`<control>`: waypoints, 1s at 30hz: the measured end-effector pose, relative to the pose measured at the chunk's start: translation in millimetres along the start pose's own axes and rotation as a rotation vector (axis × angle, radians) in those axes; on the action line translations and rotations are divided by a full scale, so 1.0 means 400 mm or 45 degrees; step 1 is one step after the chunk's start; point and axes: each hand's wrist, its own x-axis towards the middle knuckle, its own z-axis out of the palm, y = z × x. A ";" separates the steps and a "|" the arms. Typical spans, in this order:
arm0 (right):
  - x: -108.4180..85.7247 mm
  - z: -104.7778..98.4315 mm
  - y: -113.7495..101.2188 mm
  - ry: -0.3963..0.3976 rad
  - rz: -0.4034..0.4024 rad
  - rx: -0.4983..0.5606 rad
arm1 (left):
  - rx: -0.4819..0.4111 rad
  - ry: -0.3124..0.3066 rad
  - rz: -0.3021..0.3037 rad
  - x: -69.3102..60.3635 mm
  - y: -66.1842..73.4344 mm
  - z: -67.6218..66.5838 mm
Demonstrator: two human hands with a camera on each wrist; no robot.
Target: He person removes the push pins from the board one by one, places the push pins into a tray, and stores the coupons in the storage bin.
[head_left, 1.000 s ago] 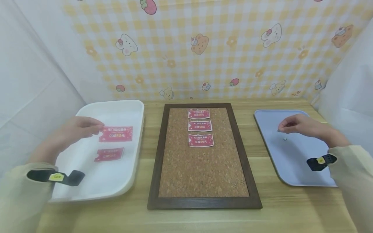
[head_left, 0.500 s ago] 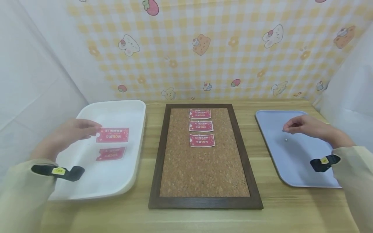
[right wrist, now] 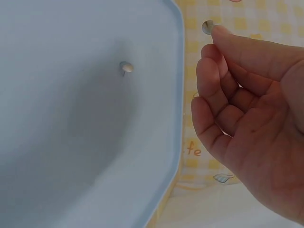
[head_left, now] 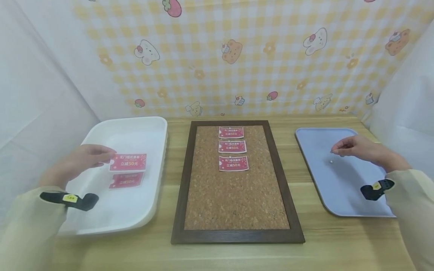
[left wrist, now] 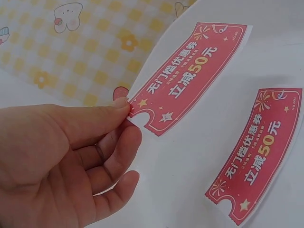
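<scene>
My left hand [head_left: 81, 162] pinches the left end of a red coupon [left wrist: 190, 76] between thumb and index finger. That coupon is held above the white tray [head_left: 163, 158], where a second red coupon [left wrist: 259, 156] lies. Over the blue tray [head_left: 342, 199], my right hand [head_left: 366, 150] pinches a small metal thumbtack [right wrist: 208, 27] at its fingertips. Another thumbtack [right wrist: 126, 67] lies on the blue tray with its point showing.
Between the trays lies a framed cork board [head_left: 237, 203]. Three red coupons are in a column on its upper part: a top coupon [head_left: 231, 132], a middle coupon [head_left: 232, 146] and a lower coupon [head_left: 233, 163], each with a small tack at its top edge. A patterned cloth [head_left: 200, 56] hangs behind.
The left hand has moved slightly left and down with its coupon, closer to the coupon in the tray. My right hand has shifted a little right with its thumbtack.
</scene>
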 end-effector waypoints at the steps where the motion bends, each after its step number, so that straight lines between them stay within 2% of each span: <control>1: 0.001 0.001 0.004 -0.002 0.003 0.002 | -0.002 -0.003 0.008 0.003 -0.006 0.001; 8: 0.003 0.012 0.025 -0.022 0.035 0.028 | -0.006 -0.007 0.078 0.019 -0.043 0.015; 13: 0.005 0.019 0.047 -0.047 0.065 0.062 | 0.010 0.019 0.092 0.026 -0.058 0.031; 23: 0.026 0.041 0.089 -0.021 0.129 0.112 | 0.001 0.021 0.078 0.037 -0.072 0.047; 30: 0.031 0.052 0.098 -0.007 0.140 0.121 | -0.018 -0.008 0.018 0.043 -0.083 0.055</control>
